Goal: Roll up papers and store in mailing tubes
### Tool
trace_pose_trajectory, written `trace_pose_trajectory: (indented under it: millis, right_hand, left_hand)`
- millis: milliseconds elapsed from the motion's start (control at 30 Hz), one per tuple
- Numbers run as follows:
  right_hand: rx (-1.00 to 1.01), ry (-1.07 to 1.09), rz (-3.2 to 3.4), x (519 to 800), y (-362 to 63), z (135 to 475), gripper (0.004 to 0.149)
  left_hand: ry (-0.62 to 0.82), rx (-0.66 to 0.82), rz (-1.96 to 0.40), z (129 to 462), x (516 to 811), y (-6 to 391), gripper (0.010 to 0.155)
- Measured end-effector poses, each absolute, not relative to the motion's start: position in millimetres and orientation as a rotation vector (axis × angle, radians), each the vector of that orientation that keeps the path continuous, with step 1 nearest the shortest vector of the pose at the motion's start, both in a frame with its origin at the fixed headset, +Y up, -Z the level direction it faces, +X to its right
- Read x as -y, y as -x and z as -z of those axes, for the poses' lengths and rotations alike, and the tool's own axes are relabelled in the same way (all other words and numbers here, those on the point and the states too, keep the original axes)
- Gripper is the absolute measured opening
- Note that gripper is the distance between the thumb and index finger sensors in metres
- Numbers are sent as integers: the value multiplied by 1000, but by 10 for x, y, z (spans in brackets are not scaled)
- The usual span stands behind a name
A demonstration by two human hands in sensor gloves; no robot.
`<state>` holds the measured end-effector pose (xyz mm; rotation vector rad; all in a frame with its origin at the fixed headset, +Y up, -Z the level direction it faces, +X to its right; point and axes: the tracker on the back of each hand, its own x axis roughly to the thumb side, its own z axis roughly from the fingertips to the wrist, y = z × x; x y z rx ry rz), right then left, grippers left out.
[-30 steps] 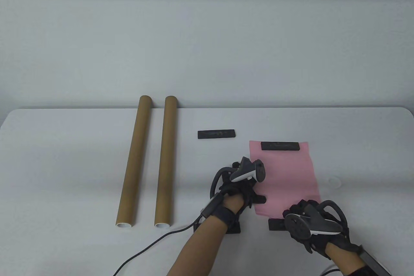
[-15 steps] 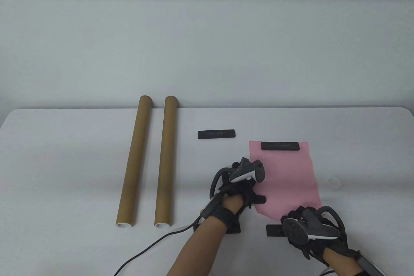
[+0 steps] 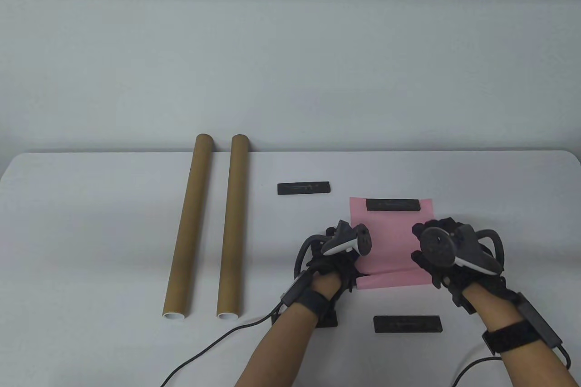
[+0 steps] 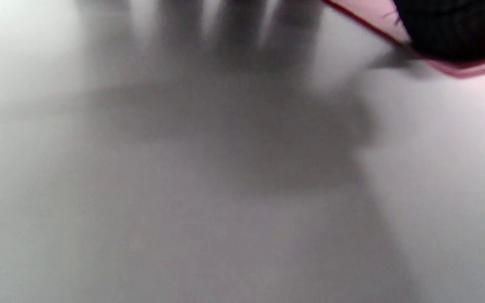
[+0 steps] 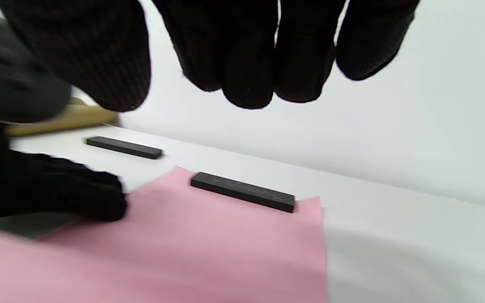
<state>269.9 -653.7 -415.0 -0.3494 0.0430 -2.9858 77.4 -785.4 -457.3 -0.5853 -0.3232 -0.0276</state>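
Nearest the front edge of the table (image 3: pixel 91 232), a dark bar (image 3: pixel 407 324) lies flat on its own, clear of the sheet. Just beyond it, the pink paper (image 3: pixel 390 242) has its near edge turned up and over into a first low fold. The left hand (image 3: pixel 338 264) sits at the sheet's near left corner, thumb on the paper's edge; how the other fingers lie there I cannot tell. The right hand (image 3: pixel 447 260) hovers above the right side, fingers (image 5: pixel 246 63) hanging loosely together and holding nothing. I'd say the roll is only starting. To do it well, both hands want to bear evenly on the fold and keep it square to the long sides, or the roll will cone and jam in a tube. Farther on, a second bar (image 3: pixel 393 204) pins the far edge, so the roll can run only so far before that weight must come off. A third bar (image 3: pixel 303 188) lies on bare table beyond and to the left. Two tubes (image 3: pixel 209 223) lie side by side well off to the left, mouths toward the front, reaching to the far edge. There's open table to the right and between paper and tubes.
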Motion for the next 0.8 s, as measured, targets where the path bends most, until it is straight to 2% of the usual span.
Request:
trace_pose_trajectory:
  millis: [133,167,333,433,500,567,700,800]
  right_hand:
    - [109,245,2905,6744,-2615,4783,67]
    - [158,210,2892,6864,-2574,4983,67]
    - [279,101,2845,7369,-2407,5525,74]
    - [271,86,2814,7537,-2386,5700,76]
    - [312,106,2873,7591,-2419,5786,69]
    - [266,147,2959,7590,-2467,5825,61]
    - [185,279,2900,7537,-2508,5838,61]
    - [126,240,2933,7478,-2548,5880,61]
  left_hand:
    - [586,324,24,4571,7856,-770,95]
    - [587,325,24,4573,7857,-772,95]
    - [587,327,23,4575,7860,-767,95]
    - [584,329,23,4574,7862,-765,95]
    - [565,336,60,4564,7855,-779,95]
    - [585,339,41,4569,7854,-779,95]
    - [590,338,47,4569,7857,-779,95]
    - [593,337,43,4570,7860,-777,95]
